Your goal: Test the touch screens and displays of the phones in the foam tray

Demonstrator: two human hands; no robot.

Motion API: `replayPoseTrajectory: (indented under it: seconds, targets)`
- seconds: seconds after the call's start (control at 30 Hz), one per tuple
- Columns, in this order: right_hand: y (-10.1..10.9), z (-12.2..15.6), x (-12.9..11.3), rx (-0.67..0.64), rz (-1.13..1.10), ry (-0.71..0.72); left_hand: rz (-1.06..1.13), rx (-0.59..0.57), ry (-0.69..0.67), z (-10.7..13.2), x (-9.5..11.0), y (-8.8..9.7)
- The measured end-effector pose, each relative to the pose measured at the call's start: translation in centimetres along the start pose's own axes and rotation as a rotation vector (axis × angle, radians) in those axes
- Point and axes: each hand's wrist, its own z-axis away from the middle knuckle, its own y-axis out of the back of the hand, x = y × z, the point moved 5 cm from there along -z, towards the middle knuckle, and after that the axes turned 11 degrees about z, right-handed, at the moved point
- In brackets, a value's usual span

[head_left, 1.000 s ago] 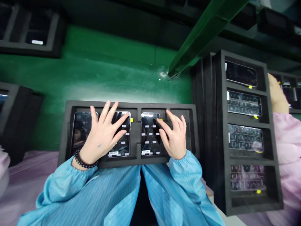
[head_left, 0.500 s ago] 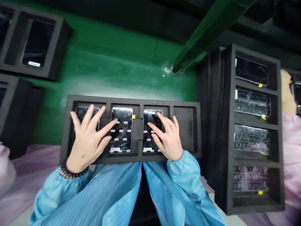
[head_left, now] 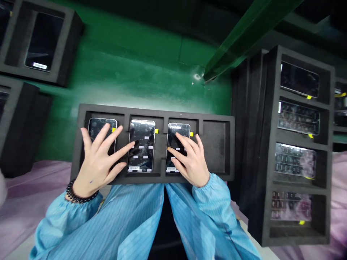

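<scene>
A black foam tray (head_left: 141,110) lies across my lap with three smartphones in its compartments; the rightmost compartment (head_left: 214,144) holds none. My left hand (head_left: 100,159) is spread open over the left phone (head_left: 94,126), its index fingertip at the edge of the middle phone (head_left: 141,141). Small pale rectangles show on the middle phone's dark screen. My right hand (head_left: 191,155) is open over the right phone (head_left: 171,139), fingertips at its screen and left edge. Whether the fingertips press the glass I cannot tell. Yellow tabs stick out beside the phones.
To the right, a stack of foam trays (head_left: 303,142) holds several phones. More foam trays with phones (head_left: 45,41) stand at the left. A green bench surface (head_left: 135,79) and a green metal post (head_left: 244,39) lie ahead. Pink sleeves of people (head_left: 340,187) show at both sides.
My right fingers have shifted on the right phone, the index moving toward its left edge. Its yellow tab and the left phone's tab now show. The view has shifted slightly.
</scene>
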Motion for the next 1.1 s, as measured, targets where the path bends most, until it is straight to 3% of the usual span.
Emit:
replayPoseTrajectory:
  seconds: [0.2,0.37,0.5,0.67,0.87,1.1]
  targets:
    - [1.2,1.1,1.0,0.067,-0.010,-0.052,0.021,-0.023,-0.004,0.9,0.0,-0.3]
    - [0.8,1.5,1.2,0.038,0.021,-0.065,0.041,0.009,-0.062,0.5,0.4,-0.4]
    - [0.8,1.8,1.5,0.052,0.028,-0.085,-0.026,-0.067,-0.154,-0.1,0.8,-1.2]
    - [1.8,2.9,2.3,0.107,0.032,-0.147,-0.027,-0.113,-0.150,-0.8,1.0,-1.8]
    - [1.5,3.6,2.8,0.058,0.069,-0.188,-0.019,-0.205,-0.145,-1.7,1.9,-2.7]
    - [1.3,4.2,2.1,0.019,0.016,-0.067,0.046,-0.060,-0.193,-0.5,1.8,-0.8]
